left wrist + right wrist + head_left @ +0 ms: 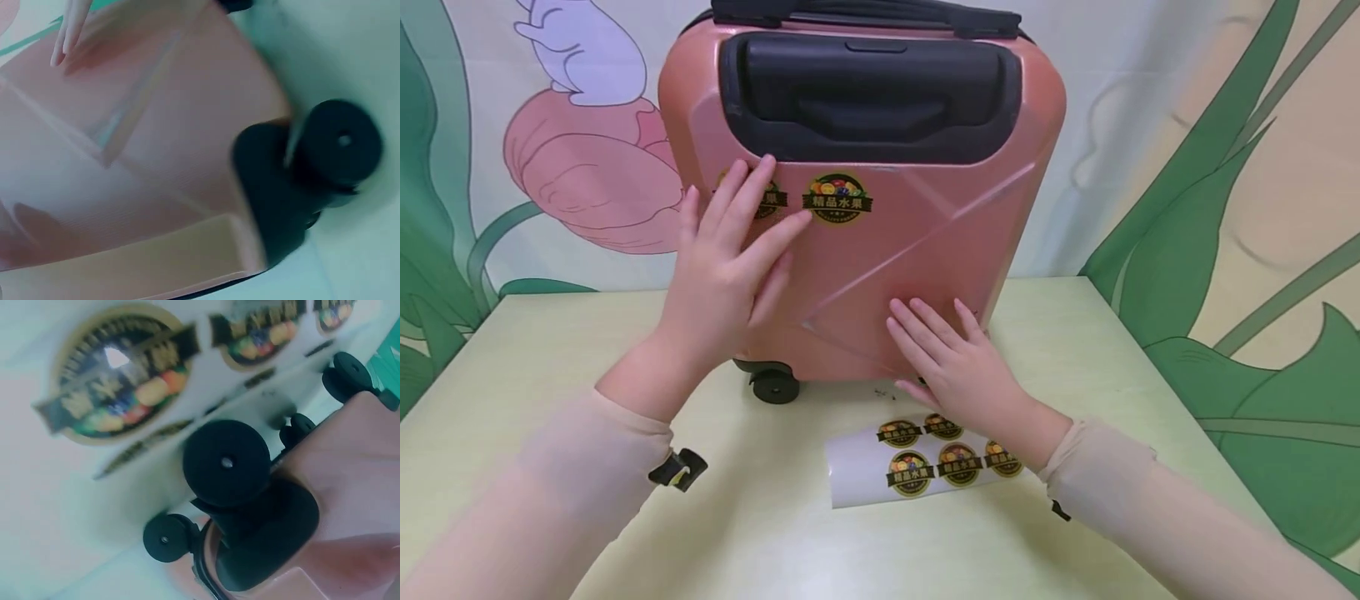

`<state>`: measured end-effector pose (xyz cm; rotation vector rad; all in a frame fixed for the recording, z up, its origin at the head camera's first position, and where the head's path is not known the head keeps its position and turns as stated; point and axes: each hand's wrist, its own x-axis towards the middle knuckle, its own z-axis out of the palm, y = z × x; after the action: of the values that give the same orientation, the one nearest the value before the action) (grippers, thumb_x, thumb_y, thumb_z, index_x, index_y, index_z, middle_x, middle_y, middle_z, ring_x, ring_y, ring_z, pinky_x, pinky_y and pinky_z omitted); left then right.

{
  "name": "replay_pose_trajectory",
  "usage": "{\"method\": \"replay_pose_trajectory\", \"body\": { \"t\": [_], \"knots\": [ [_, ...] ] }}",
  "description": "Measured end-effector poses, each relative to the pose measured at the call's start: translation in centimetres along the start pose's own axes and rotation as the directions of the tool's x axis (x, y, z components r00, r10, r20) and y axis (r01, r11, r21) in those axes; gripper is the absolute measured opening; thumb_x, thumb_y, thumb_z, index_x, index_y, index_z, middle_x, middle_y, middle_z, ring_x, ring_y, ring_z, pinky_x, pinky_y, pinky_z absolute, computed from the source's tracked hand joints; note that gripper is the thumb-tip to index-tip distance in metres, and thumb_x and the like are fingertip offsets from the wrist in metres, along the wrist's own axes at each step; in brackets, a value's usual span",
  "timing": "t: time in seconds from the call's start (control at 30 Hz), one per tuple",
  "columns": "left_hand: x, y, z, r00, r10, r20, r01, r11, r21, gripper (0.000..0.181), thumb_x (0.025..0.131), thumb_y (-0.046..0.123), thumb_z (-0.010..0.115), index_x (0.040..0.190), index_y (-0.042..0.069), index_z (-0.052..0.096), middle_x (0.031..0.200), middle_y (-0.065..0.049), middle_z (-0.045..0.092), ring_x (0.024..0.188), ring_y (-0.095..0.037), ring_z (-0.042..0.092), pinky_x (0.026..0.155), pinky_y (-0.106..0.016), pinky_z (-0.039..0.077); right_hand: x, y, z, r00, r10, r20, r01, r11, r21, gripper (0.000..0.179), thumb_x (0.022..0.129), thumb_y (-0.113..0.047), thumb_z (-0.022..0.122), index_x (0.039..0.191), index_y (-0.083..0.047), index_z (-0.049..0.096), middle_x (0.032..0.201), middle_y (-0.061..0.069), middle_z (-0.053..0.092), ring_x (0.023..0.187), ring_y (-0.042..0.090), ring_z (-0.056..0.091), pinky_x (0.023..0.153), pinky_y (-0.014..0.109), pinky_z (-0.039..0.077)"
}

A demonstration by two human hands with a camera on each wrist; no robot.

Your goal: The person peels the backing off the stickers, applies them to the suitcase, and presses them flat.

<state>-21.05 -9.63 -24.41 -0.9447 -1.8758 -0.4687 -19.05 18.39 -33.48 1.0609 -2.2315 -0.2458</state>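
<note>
A pink hard-shell suitcase [865, 267] stands upright on its wheels, its black handle recess [880, 150] near the top. Just below the recess are two round fruit-label stickers; the right one [837, 200] shows fully, while the left one [774, 200] is partly covered by fingers. My left hand [718, 258] lies with extended fingers over that left sticker, its index fingertip at the edge of the right one. Lower down, my right hand [958, 367] rests fingers straight against the suitcase front. The left wrist view shows a few fingers [72, 34] against the shell.
A white sticker sheet [853, 479] with several fruit labels lies on the pale table [760, 517] in front of the suitcase, below my right hand. Black wheels [228, 464] stick out at the suitcase's bottom. A cartoon-printed backdrop [1180, 167] hangs behind.
</note>
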Motion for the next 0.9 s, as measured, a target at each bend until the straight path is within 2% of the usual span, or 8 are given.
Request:
{"method": "replay_pose_trajectory", "body": {
  "t": [0.07,0.13,0.27,0.37,0.73,0.9],
  "knots": [
    [-1.0,0.3,0.1,0.998,-0.006,0.061,0.006,1.0,-0.005,0.033,0.087,0.009,0.059,0.12,0.008,0.062,0.144,-0.018,0.035,0.135,-0.034,0.027,0.103,-0.063,0.013,-0.6,-0.2,0.0,1.0,0.0,0.028,-0.001,1.0,0.018,0.063,0.1,-0.047,0.017,0.143,-0.003,0.034,0.151,0.011,0.025,0.14,0.024,0.015,0.109,0.055,0.01],
    [-1.9,0.5,0.0,0.994,-0.017,0.111,0.019,1.0,-0.013,0.034,0.086,0.009,0.06,0.12,0.007,0.062,0.145,-0.018,0.034,0.135,-0.034,0.027,0.103,-0.064,0.014,-1.1,-0.3,-0.1,0.998,-0.002,0.058,0.0,1.0,0.024,0.063,0.1,-0.047,0.021,0.144,-0.003,0.032,0.152,0.011,0.023,0.14,0.024,0.014,0.109,0.055,0.01],
    [-3.3,0.7,0.0,0.987,-0.03,0.16,0.035,0.999,-0.027,0.036,0.082,0.006,0.063,0.117,0.007,0.063,0.145,-0.017,0.035,0.134,-0.034,0.029,0.103,-0.064,0.015,-1.9,-0.6,-0.3,0.993,0.004,0.12,-0.009,0.999,0.041,0.066,0.094,-0.044,0.047,0.144,-0.003,0.031,0.153,0.011,0.02,0.141,0.024,0.013,0.109,0.054,0.009],
    [-4.2,0.7,0.2,0.983,-0.03,0.18,0.036,0.999,-0.029,0.036,0.08,0.006,0.065,0.116,0.006,0.064,0.144,-0.017,0.036,0.134,-0.034,0.029,0.102,-0.064,0.015,-2.5,-0.8,-0.3,0.988,0.014,0.153,-0.023,0.998,0.057,0.074,0.088,-0.042,0.059,0.144,-0.003,0.032,0.153,0.011,0.02,0.141,0.024,0.013,0.109,0.054,0.009],
    [-6.6,1.3,0.6,0.959,-0.033,0.281,0.043,0.999,-0.03,0.032,0.081,0.011,0.065,0.113,0.007,0.066,0.146,-0.015,0.034,0.134,-0.034,0.03,0.101,-0.065,0.018,-3.8,-1.0,0.1,0.984,0.024,0.175,-0.039,0.996,0.084,0.078,0.086,-0.043,0.061,0.144,-0.001,0.03,0.153,0.012,0.017,0.14,0.025,0.016,0.109,0.054,0.01],
    [-7.3,1.7,0.5,0.947,-0.05,0.319,0.064,0.997,-0.034,0.032,0.081,0.013,0.066,0.113,0.006,0.066,0.146,-0.015,0.034,0.133,-0.034,0.03,0.101,-0.065,0.018,-4.3,-1.2,0.1,0.972,0.061,0.229,-0.081,0.994,0.079,0.079,0.086,-0.044,0.061,0.144,0.0,0.03,0.153,0.013,0.018,0.14,0.026,0.017,0.108,0.054,0.013]
  ]
}}
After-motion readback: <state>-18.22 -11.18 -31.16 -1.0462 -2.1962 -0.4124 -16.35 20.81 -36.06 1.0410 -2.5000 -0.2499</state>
